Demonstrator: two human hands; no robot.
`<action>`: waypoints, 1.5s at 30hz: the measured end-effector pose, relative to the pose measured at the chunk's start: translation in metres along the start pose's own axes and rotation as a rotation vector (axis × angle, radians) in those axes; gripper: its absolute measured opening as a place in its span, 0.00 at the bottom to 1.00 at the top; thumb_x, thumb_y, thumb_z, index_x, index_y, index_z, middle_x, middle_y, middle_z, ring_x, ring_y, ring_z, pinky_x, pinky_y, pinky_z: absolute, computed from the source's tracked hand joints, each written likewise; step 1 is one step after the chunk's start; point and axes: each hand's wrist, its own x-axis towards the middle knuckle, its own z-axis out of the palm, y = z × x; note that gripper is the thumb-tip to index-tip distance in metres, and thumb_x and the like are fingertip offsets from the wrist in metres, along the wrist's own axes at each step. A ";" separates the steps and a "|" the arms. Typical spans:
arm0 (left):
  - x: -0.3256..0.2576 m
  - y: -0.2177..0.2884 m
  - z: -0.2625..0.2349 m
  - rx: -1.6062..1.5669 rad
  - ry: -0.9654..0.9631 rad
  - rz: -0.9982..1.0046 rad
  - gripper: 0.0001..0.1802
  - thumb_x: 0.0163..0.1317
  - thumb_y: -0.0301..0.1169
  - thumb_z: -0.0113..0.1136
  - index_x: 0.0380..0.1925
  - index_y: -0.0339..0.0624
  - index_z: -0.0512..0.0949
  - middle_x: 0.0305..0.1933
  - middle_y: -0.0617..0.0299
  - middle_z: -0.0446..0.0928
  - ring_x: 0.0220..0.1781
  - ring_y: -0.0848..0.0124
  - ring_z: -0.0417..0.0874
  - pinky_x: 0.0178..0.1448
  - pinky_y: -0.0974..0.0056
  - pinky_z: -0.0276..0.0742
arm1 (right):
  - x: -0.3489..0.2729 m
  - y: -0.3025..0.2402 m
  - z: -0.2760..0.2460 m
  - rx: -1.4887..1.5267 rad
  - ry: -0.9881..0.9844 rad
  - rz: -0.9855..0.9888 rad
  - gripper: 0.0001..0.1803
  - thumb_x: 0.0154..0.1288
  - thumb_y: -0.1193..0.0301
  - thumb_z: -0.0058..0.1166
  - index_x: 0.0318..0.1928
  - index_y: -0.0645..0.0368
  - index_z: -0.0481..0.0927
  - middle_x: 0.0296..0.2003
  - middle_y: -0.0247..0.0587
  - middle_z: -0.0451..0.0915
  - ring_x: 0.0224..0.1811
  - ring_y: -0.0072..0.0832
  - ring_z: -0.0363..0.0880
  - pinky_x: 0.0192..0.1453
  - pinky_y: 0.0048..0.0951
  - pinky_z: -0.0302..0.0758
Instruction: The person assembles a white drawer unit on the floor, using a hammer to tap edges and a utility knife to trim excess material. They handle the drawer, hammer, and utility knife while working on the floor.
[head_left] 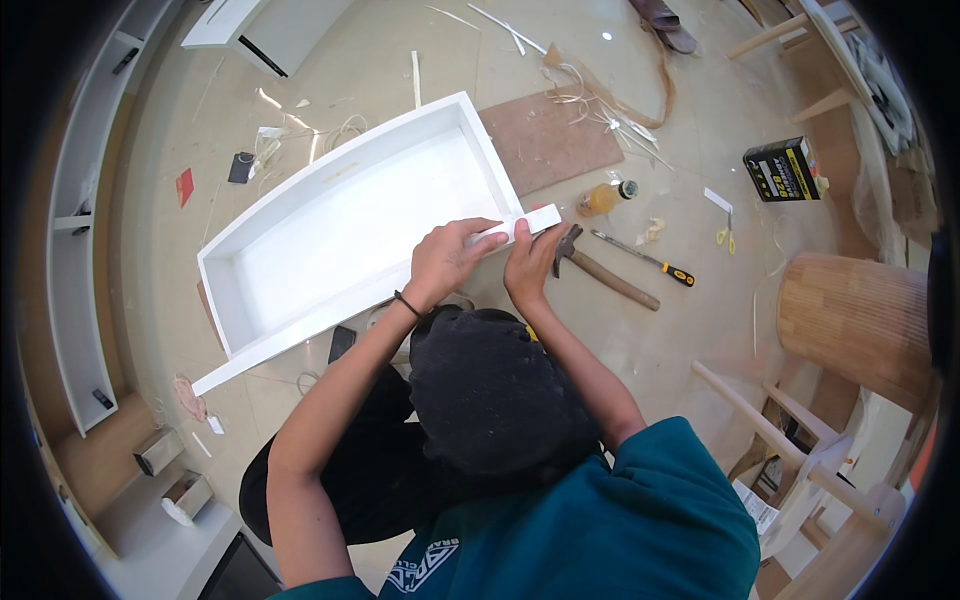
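Observation:
A shallow white box like a drawer (340, 225) lies on the floor, open side up. Along its near side runs a long white board (290, 342), whose ends stick out past the box's corners. My left hand (447, 262) is closed on this board near the right front corner, thumb and fingers bent over its edge. Just right of it, my right hand (530, 264) grips the board's right end, thumb on top and fingers partly hidden behind. A claw hammer (612, 280) with a wooden handle rests on the floor beside my right hand.
A screwdriver (678, 274) and a bottle of amber liquid (603, 198) are on the right, with yellow scissors (727, 237) and a black box (780, 170) beyond. A brown board (550, 145) and loose strips lie behind the drawer. White cabinet parts (75, 180) stand left, a wooden stool (850, 320) right.

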 end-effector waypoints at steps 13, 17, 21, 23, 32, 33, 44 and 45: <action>0.006 0.000 0.010 -0.073 0.143 -0.012 0.21 0.57 0.53 0.67 0.40 0.51 0.89 0.38 0.59 0.88 0.40 0.64 0.89 0.43 0.63 0.81 | 0.004 -0.007 0.003 0.034 0.059 0.084 0.18 0.75 0.64 0.44 0.53 0.68 0.65 0.44 0.60 0.74 0.47 0.51 0.76 0.53 0.46 0.70; 0.010 -0.001 0.002 -0.037 0.096 0.083 0.22 0.57 0.55 0.66 0.37 0.50 0.89 0.36 0.59 0.88 0.40 0.63 0.89 0.43 0.61 0.81 | 0.007 -0.011 -0.003 0.038 0.029 0.149 0.17 0.77 0.64 0.43 0.53 0.67 0.65 0.46 0.61 0.75 0.50 0.50 0.77 0.55 0.46 0.70; 0.016 -0.006 0.006 0.111 0.132 0.240 0.24 0.59 0.57 0.63 0.38 0.49 0.88 0.38 0.57 0.87 0.41 0.59 0.88 0.45 0.57 0.82 | 0.010 0.011 -0.023 0.037 -0.111 0.093 0.22 0.80 0.59 0.38 0.59 0.68 0.64 0.52 0.58 0.76 0.56 0.45 0.76 0.61 0.42 0.69; 0.017 -0.009 0.012 0.113 0.116 0.254 0.25 0.66 0.56 0.56 0.42 0.48 0.87 0.41 0.54 0.87 0.44 0.55 0.87 0.48 0.54 0.81 | 0.012 0.028 -0.028 0.077 -0.088 0.205 0.27 0.81 0.56 0.36 0.65 0.68 0.63 0.59 0.54 0.73 0.62 0.40 0.72 0.66 0.38 0.66; 0.018 -0.011 0.023 0.104 0.125 0.261 0.20 0.69 0.50 0.51 0.41 0.47 0.84 0.40 0.50 0.84 0.46 0.50 0.85 0.49 0.48 0.80 | 0.027 0.033 -0.026 0.369 -0.087 0.331 0.29 0.80 0.48 0.34 0.61 0.62 0.68 0.59 0.44 0.73 0.61 0.33 0.72 0.68 0.38 0.66; 0.019 -0.011 0.023 0.090 0.128 0.266 0.20 0.69 0.49 0.51 0.41 0.47 0.84 0.40 0.50 0.84 0.46 0.50 0.85 0.49 0.48 0.80 | 0.028 0.029 -0.022 0.343 -0.095 0.344 0.29 0.80 0.48 0.34 0.60 0.62 0.69 0.58 0.44 0.73 0.60 0.33 0.72 0.67 0.37 0.66; 0.021 -0.008 0.029 0.348 0.268 0.622 0.23 0.70 0.52 0.52 0.44 0.42 0.76 0.40 0.53 0.79 0.43 0.54 0.84 0.44 0.53 0.81 | 0.021 0.025 -0.030 0.461 0.068 0.347 0.15 0.80 0.61 0.43 0.48 0.62 0.66 0.48 0.42 0.68 0.47 0.28 0.70 0.59 0.33 0.70; 0.021 -0.006 0.029 0.379 0.262 0.639 0.22 0.71 0.51 0.52 0.45 0.42 0.75 0.40 0.54 0.79 0.43 0.55 0.84 0.43 0.53 0.81 | 0.021 0.022 -0.034 0.367 0.049 0.325 0.14 0.80 0.61 0.43 0.45 0.62 0.67 0.46 0.41 0.67 0.46 0.27 0.69 0.55 0.32 0.70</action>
